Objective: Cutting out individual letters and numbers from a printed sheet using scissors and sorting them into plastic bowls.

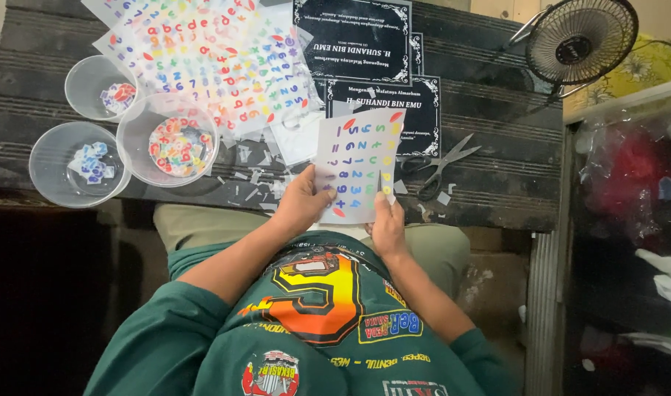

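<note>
Dark bench (497, 183) carrying stacked sticker sheets (218, 59) beyond the grips, three clear cups (166, 139) of cut pieces, and scissors (438, 165). Left hand (302, 202) and right hand (387, 224), each grip closed on the lower edge of one sticker sheet (357, 165), hold it flat, apparently for viewing.

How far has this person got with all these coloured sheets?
Likely done: three clear bowls already hold small cut coloured pieces, and scraps litter the table. In hand: the left hand and right hand hold one number sheet, with most of its figures in place. Left: the pile of letter sheets looks mostly whole. The scissors lie unused beside the hands.
</note>
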